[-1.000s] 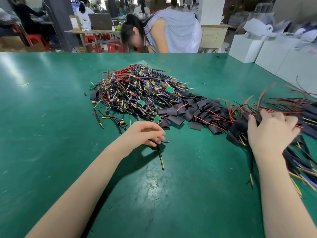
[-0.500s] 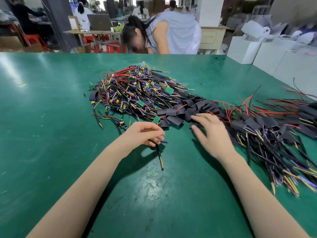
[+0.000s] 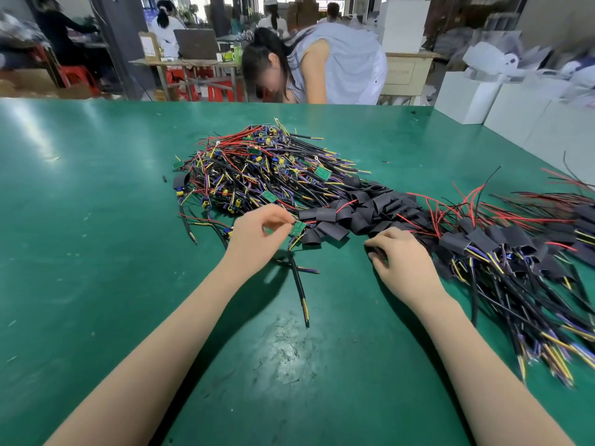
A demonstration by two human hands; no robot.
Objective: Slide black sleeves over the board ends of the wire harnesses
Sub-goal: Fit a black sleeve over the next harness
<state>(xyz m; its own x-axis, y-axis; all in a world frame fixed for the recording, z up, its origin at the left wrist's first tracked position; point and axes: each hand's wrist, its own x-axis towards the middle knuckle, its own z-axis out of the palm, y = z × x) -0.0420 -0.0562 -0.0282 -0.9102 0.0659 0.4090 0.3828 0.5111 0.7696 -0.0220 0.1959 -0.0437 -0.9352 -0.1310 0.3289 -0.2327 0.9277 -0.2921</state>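
Note:
On the green table (image 3: 96, 252), my left hand (image 3: 257, 235) pinches the small green board (image 3: 298, 227) of one wire harness. Its black cable (image 3: 299, 284) trails toward me across the table. My right hand (image 3: 399, 263) lies to the right, at the near edge of the loose black sleeves (image 3: 363, 210). Its fingers curl on a black sleeve (image 3: 376, 251) that is mostly hidden under them. Behind my left hand lies a heap of unsleeved harnesses (image 3: 257, 175) with green boards and coloured wires. At the right, sleeved harnesses (image 3: 515, 252) fan out.
A person (image 3: 322, 66) bends over beyond the table's far edge. White boxes (image 3: 483, 94) stand at the back right. Bare green tabletop lies at the left and between my forearms.
My right hand has drawn back from the sleeve pile toward me, its fingers now curled. My left hand has shifted its pinch up onto the harness's green board.

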